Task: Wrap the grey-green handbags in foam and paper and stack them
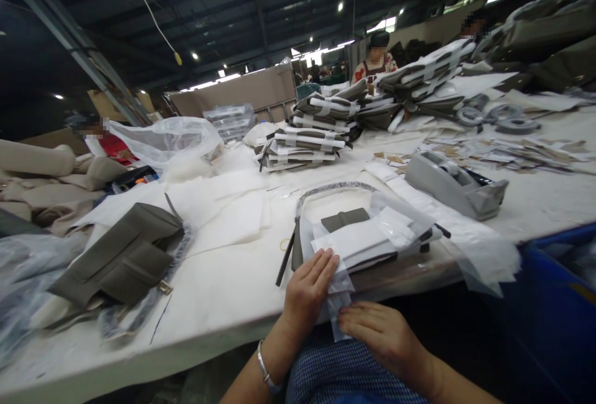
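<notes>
Near the table's front edge lies a dark grey-green handbag point(344, 219), partly covered with white paper point(356, 239) and clear plastic. Its handle point(335, 188) is wrapped and arches behind it. My left hand point(310, 286) rests with outstretched fingers on the wrapping at the bag's near left corner. A clear plastic strip point(339, 311) hangs from there over the edge. The fingertips of my right hand point(379, 332) close on the strip's right side, lower than my left hand; the thumb is hidden.
Another grey-green bag point(135, 255) lies at left. Behind stand stacked wrapped bags point(307, 137). A grey tape dispenser point(447, 187) sits at right, near tape rolls point(507, 120) and scattered paper pieces point(512, 152). A blue bin point(554, 305) stands at lower right. A co-worker point(372, 69) is beyond.
</notes>
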### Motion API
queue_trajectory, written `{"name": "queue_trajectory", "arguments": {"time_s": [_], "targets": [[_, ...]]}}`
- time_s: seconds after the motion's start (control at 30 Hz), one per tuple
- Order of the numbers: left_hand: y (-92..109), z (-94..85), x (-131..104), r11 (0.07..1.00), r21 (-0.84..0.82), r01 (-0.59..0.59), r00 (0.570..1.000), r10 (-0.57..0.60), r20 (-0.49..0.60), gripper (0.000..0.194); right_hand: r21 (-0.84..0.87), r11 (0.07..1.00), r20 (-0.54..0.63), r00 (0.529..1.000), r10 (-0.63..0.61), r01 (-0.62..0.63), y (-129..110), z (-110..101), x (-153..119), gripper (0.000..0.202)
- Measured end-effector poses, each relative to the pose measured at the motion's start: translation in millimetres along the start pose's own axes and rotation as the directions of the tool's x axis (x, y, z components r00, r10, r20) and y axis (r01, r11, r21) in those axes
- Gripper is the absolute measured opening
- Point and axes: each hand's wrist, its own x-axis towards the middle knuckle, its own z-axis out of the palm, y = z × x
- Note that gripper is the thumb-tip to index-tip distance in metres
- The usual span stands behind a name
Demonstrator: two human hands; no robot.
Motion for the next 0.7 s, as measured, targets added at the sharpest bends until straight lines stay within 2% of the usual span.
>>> {"name": "queue_trajectory", "arguments": {"time_s": [0.2, 0.3, 0.43, 0.5, 0.6, 0.7], "targets": [[-0.4, 1.1, 0.0, 1.0, 0.021, 0.003, 1.0, -0.004, 0.01, 0.045, 0.041, 0.997, 0.018, 0.998, 0.063, -0.064, -12.8, -5.0, -6.7, 0.024], [0.2, 1.5, 0.5, 1.0, 0.023, 0.003, 1.0, -0.003, 0.012, 0.045, 0.037, 0.999, 0.003, 1.0, 0.023, -0.023, -12.5, -10.5, -5.0, 0.022], [1.4, 2.0, -0.9, 1.0, 0.014, 0.006, 1.0, -0.006, 0.013, 0.045, 0.104, 0.994, 0.069, 0.997, -0.02, 0.013, -6.8, -28.1, 3.8, 0.011], [1.6, 2.6, -1.6, 1.0, 0.012, 0.012, 1.0, -0.012, 0.01, 0.045, 0.021, 1.0, 0.031, 0.999, -0.021, 0.02, 0.0, -35.8, 10.8, 0.016], [2.0, 3.6, -1.5, 1.0, 0.012, 0.014, 1.0, -0.014, -0.005, 0.045, -0.212, 0.977, -0.064, 0.998, 0.013, -0.026, 14.2, -37.6, 26.0, 0.035], [2.6, 4.9, -0.7, 1.0, 0.012, 0.008, 1.0, -0.008, -0.03, 0.045, -0.305, 0.952, -0.047, 0.999, -0.001, -0.014, 26.5, -30.8, 43.3, 0.03]]}}
